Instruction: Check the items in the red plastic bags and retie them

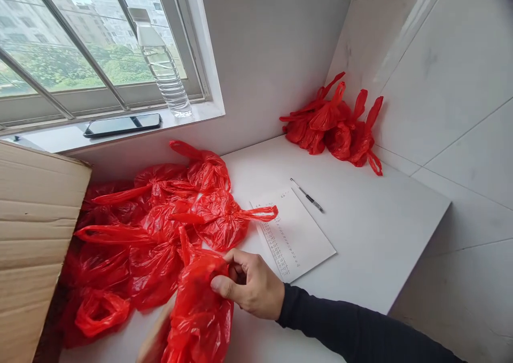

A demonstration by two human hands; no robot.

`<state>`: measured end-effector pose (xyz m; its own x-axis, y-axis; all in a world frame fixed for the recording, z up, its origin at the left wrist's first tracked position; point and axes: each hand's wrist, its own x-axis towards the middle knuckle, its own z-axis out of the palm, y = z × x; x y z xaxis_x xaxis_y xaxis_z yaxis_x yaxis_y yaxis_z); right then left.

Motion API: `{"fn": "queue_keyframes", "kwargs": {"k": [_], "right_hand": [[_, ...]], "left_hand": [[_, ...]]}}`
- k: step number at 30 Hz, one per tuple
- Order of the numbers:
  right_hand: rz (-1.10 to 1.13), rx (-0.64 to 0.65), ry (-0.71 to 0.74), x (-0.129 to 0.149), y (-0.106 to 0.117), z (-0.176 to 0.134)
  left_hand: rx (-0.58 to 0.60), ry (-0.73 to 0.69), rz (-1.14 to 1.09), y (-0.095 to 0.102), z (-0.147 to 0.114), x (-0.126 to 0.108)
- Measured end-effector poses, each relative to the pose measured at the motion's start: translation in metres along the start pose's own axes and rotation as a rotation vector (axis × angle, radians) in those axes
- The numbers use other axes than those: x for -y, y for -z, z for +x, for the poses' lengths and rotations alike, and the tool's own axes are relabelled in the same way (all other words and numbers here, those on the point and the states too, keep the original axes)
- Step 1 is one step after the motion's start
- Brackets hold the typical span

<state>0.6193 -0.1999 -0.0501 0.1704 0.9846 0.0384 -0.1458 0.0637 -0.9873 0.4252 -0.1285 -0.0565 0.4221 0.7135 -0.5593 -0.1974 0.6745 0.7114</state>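
Observation:
In the lower middle of the head view, a red plastic bag [200, 309] is held up off the table. My right hand [258, 288] comes in from the right in a black sleeve, its thumb and fingers closed on the bag's upper right side. Behind the bag's left side, part of my left hand [157, 328] shows; its fingers are hidden by the plastic. What the bag contains cannot be made out. Close by on the left lie several knotted red bags [156, 267] with loop handles, one of them reaching over a handwritten sheet of paper [296, 234].
A pen [306, 195] lies beside the paper on the white table [372, 234]. More red bags [334, 122] are heaped in the far corner. A cardboard box flap [36, 245] borders the left. On the windowsill are a phone [122, 125] and a water bottle [164, 69].

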Motion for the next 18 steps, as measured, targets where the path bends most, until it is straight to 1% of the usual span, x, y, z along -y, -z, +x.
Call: {"fn": "queue_keyframes", "kwargs": {"k": [3,4,6,8,10,13,16,18], "right_hand": [[-0.018,-0.072,0.003,0.001,0.000,-0.002],[-0.019,-0.099,0.001,0.002,0.000,-0.002],[-0.006,-0.123,0.002,0.001,0.002,-0.002],[0.016,-0.086,0.001,0.000,0.004,-0.002],[0.017,-0.013,-0.017,-0.002,0.005,-0.003],[-0.023,0.032,-0.016,-0.001,0.006,-0.005],[-0.056,0.024,0.060,0.001,0.004,-0.007],[-0.044,0.015,0.104,0.002,0.002,-0.007]], "left_hand": [[-0.051,-0.036,0.034,-0.006,0.000,0.006],[-0.041,-0.038,0.041,-0.007,0.001,0.007],[0.021,-0.026,0.071,-0.009,0.003,0.008],[0.078,-0.039,0.126,-0.008,0.007,0.010],[0.096,-0.072,0.202,-0.005,0.009,0.010],[0.067,-0.126,0.294,-0.001,0.009,0.009],[0.010,-0.182,0.322,0.002,0.006,0.007],[-0.007,-0.154,0.306,0.003,0.005,0.006]]}}
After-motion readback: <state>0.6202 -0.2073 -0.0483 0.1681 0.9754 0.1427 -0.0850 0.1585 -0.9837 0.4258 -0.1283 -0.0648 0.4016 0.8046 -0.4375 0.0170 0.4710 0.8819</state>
